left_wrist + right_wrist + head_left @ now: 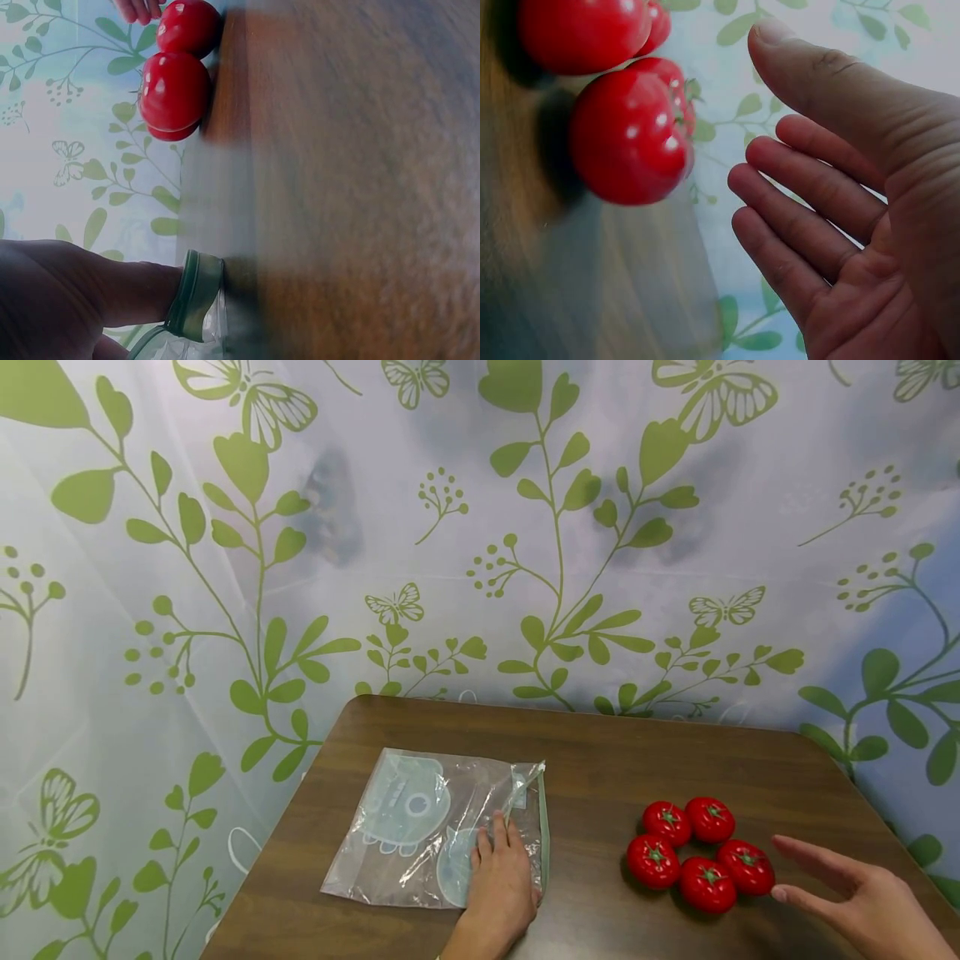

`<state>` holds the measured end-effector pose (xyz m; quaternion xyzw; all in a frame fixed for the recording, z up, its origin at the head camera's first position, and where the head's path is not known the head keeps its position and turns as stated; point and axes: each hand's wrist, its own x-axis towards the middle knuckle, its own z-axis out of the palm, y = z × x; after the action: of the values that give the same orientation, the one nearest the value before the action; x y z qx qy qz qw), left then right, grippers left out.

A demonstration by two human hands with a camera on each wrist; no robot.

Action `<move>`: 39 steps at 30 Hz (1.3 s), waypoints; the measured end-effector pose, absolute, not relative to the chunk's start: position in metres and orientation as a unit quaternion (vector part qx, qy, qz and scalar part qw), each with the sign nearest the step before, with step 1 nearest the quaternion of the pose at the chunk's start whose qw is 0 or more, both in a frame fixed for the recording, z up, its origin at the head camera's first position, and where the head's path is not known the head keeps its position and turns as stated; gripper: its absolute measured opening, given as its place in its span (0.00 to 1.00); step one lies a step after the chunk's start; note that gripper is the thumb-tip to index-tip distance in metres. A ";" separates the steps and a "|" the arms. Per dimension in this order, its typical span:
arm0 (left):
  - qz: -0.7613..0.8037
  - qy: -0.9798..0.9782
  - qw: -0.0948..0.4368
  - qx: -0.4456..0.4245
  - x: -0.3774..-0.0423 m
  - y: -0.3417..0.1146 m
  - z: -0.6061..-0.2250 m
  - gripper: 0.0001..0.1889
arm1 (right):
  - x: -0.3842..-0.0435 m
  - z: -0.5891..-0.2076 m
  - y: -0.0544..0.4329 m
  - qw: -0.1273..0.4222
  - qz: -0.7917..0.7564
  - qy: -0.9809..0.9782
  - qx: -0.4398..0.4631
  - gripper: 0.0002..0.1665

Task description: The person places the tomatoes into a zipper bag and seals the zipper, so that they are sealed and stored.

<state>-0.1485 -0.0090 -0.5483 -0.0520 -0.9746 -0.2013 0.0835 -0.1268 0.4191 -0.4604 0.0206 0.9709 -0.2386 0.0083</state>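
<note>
The rightmost tomato [745, 866] stands on the counter [592, 777] at the right-hand side of a ring of five; it is round, with no marked long axis, and its green stem-end faces up. It lies directly to the left of the right hand [862, 893], roughly level with the gap between thumb and fingers. The grip there is spread: thumb apart from the extended fingers, nothing held, and the right wrist view shows clearance between the hand and the fruit. In the inspector's judgement, a short leftward closing of that gap is the relation on which any pick-up depends; the neighbouring tomatoes [707, 885], set close by, could be nudged. Further left, across a bare stretch of counter, a clear plastic bag [360, 877] with pale blue printed figures lies flat, its green strip [544, 843] on the edge facing the tomatoes and running away from the person. The left hand [502, 872] rests on the bag near that edge, fingers laid out over the film, thumb at the strip. A leaf-patterned curtain [435, 435] hangs behind the counter.
</note>
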 end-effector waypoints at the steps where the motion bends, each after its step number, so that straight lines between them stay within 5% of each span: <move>1: -0.204 -0.974 0.087 -0.052 -0.149 -0.009 -0.550 0.58 | -0.127 -0.462 0.421 0.013 -0.244 0.970 0.023 0.56; 21: -0.188 -0.979 0.050 -0.052 -0.135 -0.010 -0.502 0.53 | -0.141 -0.490 0.434 0.065 -0.318 0.946 0.019 0.57; 39: -0.188 -0.980 0.049 -0.053 -0.136 -0.010 -0.505 0.54 | -0.148 -0.503 0.432 0.068 -0.361 0.930 0.024 0.53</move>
<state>-0.1357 -0.0101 -0.5049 -0.0529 -0.9795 -0.1880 0.0490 -0.1482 0.4318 -0.5028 0.0244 0.9300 -0.3605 0.0680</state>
